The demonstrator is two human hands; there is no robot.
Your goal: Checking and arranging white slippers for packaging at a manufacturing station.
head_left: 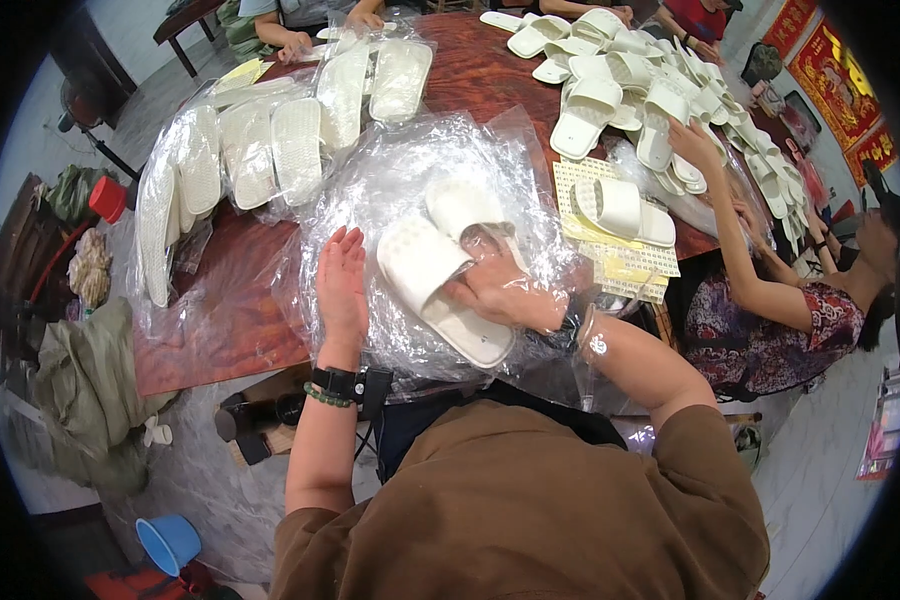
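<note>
A pair of white open-toed slippers (407, 262) lies over a heap of clear plastic bags (355, 190) in front of me. My right hand (510, 287) grips the pair near the straps, with the thumb and fingers partly inside the slippers. My left hand (342, 285) is just left of the slippers, palm up and fingers stretched out, holding nothing. Another white slipper (620, 208) rests to the right on yellow sheets of small printed labels (638, 268).
Bagged slippers (270, 145) lie in a row at the far left of the reddish-brown table (235, 335). A large pile of loose slippers (660, 100) covers the far right. Beside it a co-worker's arm (735, 225) reaches in. A blue bucket (168, 543) stands on the floor.
</note>
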